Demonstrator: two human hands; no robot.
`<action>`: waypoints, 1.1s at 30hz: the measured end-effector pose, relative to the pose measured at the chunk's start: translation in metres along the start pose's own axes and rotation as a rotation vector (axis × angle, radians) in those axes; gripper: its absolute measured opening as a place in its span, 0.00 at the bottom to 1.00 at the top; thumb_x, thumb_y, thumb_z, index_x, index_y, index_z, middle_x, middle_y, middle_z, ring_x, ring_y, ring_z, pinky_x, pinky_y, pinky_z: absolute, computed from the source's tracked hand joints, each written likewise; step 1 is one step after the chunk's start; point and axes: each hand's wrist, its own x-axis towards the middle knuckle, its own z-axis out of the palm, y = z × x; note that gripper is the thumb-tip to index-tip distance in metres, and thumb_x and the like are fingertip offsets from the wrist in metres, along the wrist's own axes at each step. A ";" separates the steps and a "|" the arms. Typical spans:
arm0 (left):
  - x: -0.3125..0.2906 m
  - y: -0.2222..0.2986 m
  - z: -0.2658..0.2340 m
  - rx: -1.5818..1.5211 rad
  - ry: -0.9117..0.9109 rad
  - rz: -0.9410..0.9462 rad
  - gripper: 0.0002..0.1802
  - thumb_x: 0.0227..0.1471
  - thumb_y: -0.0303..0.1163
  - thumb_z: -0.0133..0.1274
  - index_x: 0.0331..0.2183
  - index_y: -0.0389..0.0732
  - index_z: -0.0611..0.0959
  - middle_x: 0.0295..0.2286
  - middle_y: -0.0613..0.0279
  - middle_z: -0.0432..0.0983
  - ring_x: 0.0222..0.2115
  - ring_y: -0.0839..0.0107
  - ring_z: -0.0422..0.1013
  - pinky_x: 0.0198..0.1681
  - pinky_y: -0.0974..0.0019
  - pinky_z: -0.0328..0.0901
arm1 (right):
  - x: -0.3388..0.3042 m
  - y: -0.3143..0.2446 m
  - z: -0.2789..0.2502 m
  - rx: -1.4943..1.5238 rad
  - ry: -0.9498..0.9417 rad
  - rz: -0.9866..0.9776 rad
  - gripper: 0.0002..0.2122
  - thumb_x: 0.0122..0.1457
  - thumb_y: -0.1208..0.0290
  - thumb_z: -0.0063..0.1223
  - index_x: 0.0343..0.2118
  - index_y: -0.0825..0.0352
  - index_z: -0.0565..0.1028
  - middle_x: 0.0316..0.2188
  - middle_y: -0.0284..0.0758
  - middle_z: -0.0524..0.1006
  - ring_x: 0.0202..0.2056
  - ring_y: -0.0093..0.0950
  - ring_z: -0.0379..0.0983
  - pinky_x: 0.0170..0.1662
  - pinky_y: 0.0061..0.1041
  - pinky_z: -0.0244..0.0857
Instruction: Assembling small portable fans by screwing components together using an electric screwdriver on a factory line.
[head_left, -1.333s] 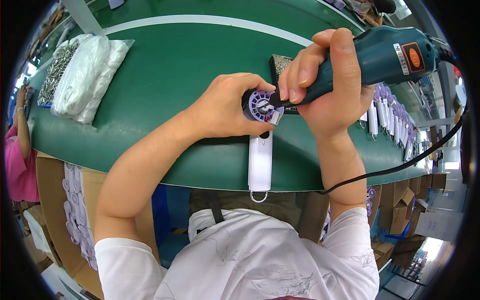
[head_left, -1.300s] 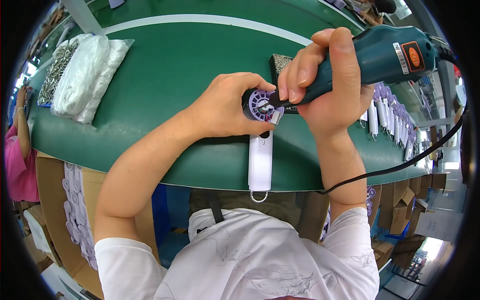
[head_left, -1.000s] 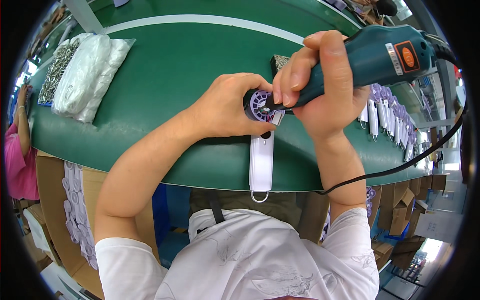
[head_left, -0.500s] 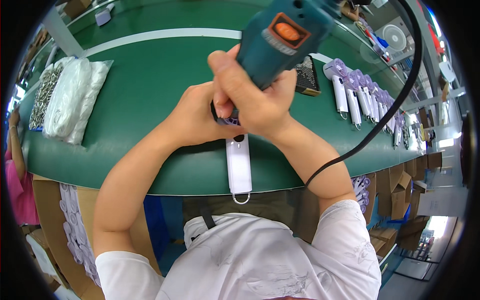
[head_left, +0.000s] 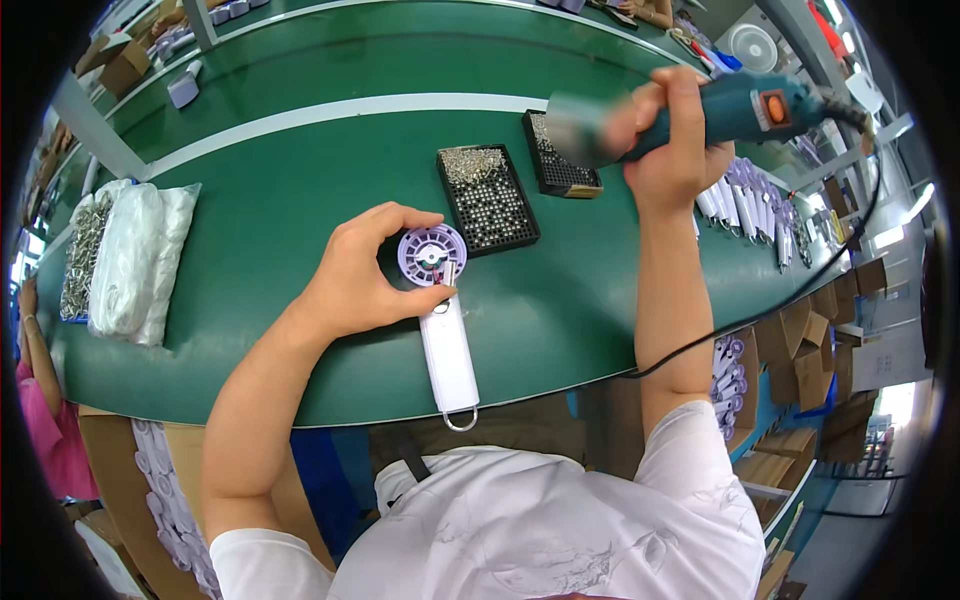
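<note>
One small fan, lavender head open, lies on the green worktop; the left hand cups its head between thumb and fingers. Two black trays of small metal parts lie beyond. One teal power screwdriver, its orange-marked patch unreadable, is gripped in the right hand, raised, forearm upright.

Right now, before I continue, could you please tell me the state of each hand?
Left hand: holding the white-and-lilac handheld device by its round head, between thumb and fingers.
Right hand: closed around the teal power tool.
</note>
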 end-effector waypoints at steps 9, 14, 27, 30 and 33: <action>0.000 -0.003 0.000 -0.030 0.025 0.020 0.31 0.33 0.30 0.73 0.43 0.35 0.82 0.40 0.55 0.80 0.43 0.62 0.77 0.48 0.64 0.70 | -0.002 0.036 -0.076 -0.254 0.310 -0.046 0.11 0.61 0.71 0.58 0.29 0.75 0.73 0.14 0.35 0.73 0.13 0.25 0.70 0.21 0.27 0.67; 0.001 -0.002 -0.003 -0.053 -0.084 0.045 0.29 0.34 0.24 0.71 0.44 0.35 0.82 0.46 0.52 0.78 0.49 0.62 0.73 0.54 0.63 0.66 | -0.006 0.043 -0.078 -0.340 0.308 -0.004 0.11 0.63 0.70 0.56 0.34 0.76 0.72 0.15 0.36 0.72 0.13 0.26 0.67 0.19 0.30 0.66; -0.002 -0.002 -0.002 -0.180 -0.068 -0.002 0.15 0.34 0.22 0.74 0.30 0.39 0.89 0.40 0.51 0.79 0.45 0.62 0.75 0.47 0.65 0.69 | -0.009 0.046 -0.078 -0.326 0.312 0.043 0.11 0.62 0.70 0.58 0.34 0.76 0.73 0.15 0.36 0.72 0.13 0.26 0.67 0.19 0.30 0.66; -0.002 -0.002 -0.002 -0.188 -0.067 -0.002 0.15 0.34 0.22 0.73 0.31 0.39 0.89 0.41 0.51 0.79 0.44 0.63 0.75 0.47 0.65 0.69 | -0.009 0.047 -0.078 -0.343 0.298 0.040 0.11 0.62 0.70 0.58 0.34 0.76 0.73 0.15 0.35 0.72 0.13 0.26 0.68 0.19 0.29 0.66; -0.002 0.000 -0.002 -0.195 -0.062 -0.027 0.15 0.34 0.22 0.73 0.31 0.40 0.90 0.41 0.51 0.79 0.43 0.64 0.75 0.47 0.66 0.69 | -0.010 0.048 -0.078 -0.356 0.289 0.040 0.11 0.62 0.70 0.58 0.33 0.75 0.73 0.15 0.35 0.72 0.13 0.26 0.68 0.19 0.29 0.66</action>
